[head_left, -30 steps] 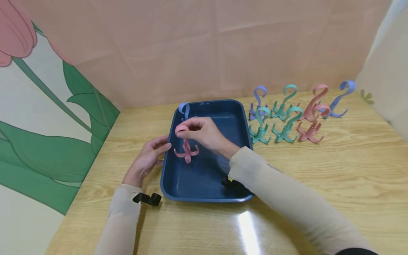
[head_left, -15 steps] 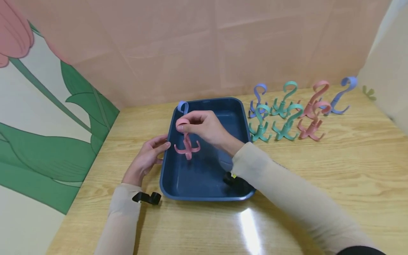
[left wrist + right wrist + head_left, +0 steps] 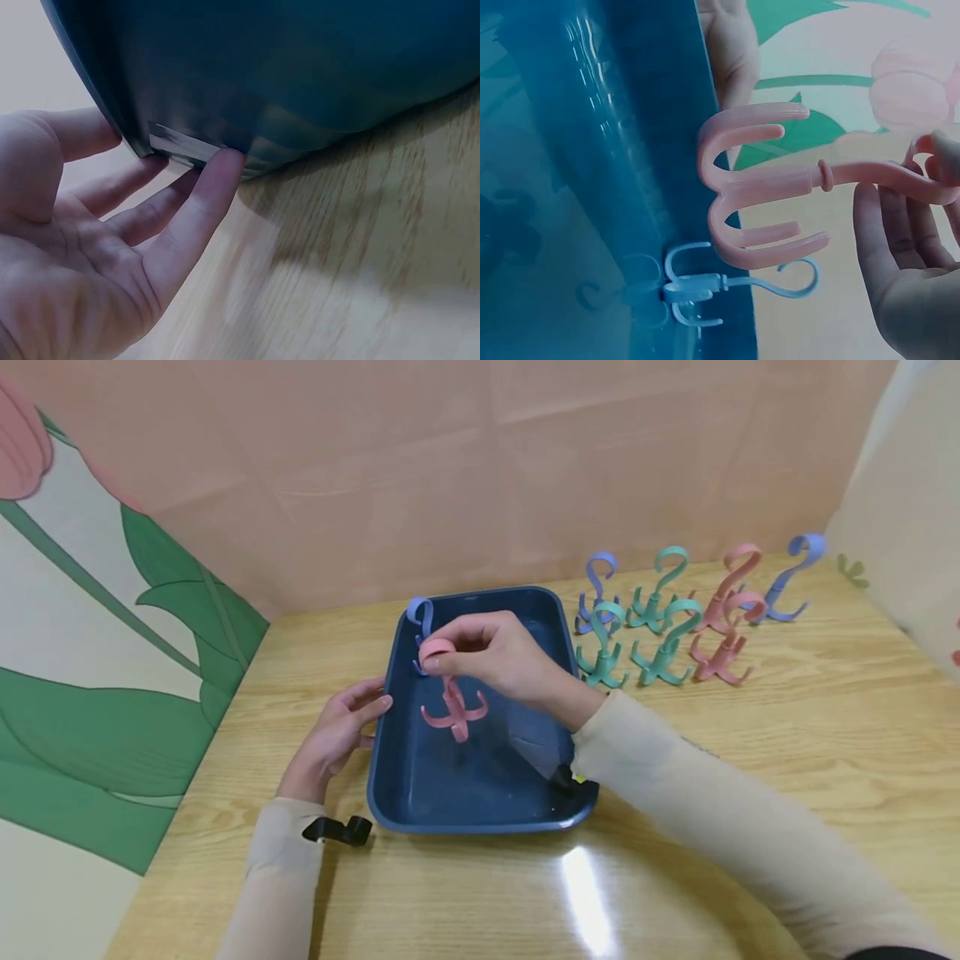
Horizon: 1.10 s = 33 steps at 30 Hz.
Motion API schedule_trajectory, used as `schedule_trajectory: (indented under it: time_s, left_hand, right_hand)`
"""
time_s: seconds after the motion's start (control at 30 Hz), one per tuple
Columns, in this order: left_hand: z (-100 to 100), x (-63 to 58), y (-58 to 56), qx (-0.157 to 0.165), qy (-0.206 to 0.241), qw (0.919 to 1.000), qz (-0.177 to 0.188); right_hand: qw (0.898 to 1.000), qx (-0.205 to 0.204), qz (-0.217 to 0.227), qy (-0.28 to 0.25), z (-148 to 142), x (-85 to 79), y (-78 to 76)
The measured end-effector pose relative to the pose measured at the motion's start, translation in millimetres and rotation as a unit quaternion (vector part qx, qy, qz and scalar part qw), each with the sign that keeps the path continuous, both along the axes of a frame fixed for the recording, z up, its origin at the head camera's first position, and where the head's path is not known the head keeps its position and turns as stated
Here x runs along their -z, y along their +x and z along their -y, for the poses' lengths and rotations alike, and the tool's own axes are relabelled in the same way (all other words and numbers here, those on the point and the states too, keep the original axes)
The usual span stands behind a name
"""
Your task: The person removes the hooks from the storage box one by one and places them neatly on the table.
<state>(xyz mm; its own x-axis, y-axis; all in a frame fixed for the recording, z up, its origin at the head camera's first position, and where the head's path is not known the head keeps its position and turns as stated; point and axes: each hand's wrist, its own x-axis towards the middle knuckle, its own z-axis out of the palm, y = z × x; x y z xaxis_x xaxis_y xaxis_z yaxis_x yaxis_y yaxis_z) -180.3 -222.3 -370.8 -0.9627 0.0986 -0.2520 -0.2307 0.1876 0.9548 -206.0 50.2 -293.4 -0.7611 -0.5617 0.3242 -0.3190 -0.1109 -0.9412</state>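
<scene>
In the head view my right hand pinches the curled top of a pink four-prong hanging hook. The hook hangs upright over the left part of a dark blue tray, with its prongs down. Seen from the right wrist, the pink hook spans from the fingers toward the tray wall. A blue hook stands in the tray's far left corner, partly hidden by my right hand. My left hand holds the tray's left side, thumb at the rim and fingers against the outer wall.
Right of the tray, on the wooden table, several hooks stand in two rows, among them a green hook, a pink hook and a blue hook. A pinkish cloth hangs behind. A painted panel borders the left.
The pink hook, pinched in my right hand, has moved slightly right within the tray area, uncovering more of the blue hook. My left hand stays at the tray's side. The head view has shifted slightly.
</scene>
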Motion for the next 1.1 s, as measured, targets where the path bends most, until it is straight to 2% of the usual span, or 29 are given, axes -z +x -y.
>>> schedule_trajectory:
  time_s: [0.37, 0.6, 0.77, 0.93, 1.1]
  left_hand:
    - [2.9, -0.7, 2.1, -0.001, 0.001, 1.0000, -0.002]
    - [4.8, -1.4, 3.4, 0.000, -0.005, 1.0000, 0.004]
    - [5.7, -0.1, 3.9, -0.003, -0.003, 1.0000, 0.002]
    - [4.8, 0.2, 4.9, -0.001, -0.005, 1.0000, 0.002]
    - [4.2, 0.0, 4.9, 0.000, -0.008, 1.0000, 0.006]
  right_hand:
    - [0.999, 0.017, -0.036, -0.011, -39.3, -17.1, 5.3]
    - [0.999, 0.041, -0.007, -0.015, -70.6, -27.7, 9.9]
    - [0.998, 0.062, -0.003, -0.021, -94.1, -32.1, 13.5]
    - [0.997, 0.066, 0.005, -0.045, -122.8, -32.1, 18.8]
    - [0.994, 0.091, 0.013, -0.065, -154.2, -28.8, 21.1]
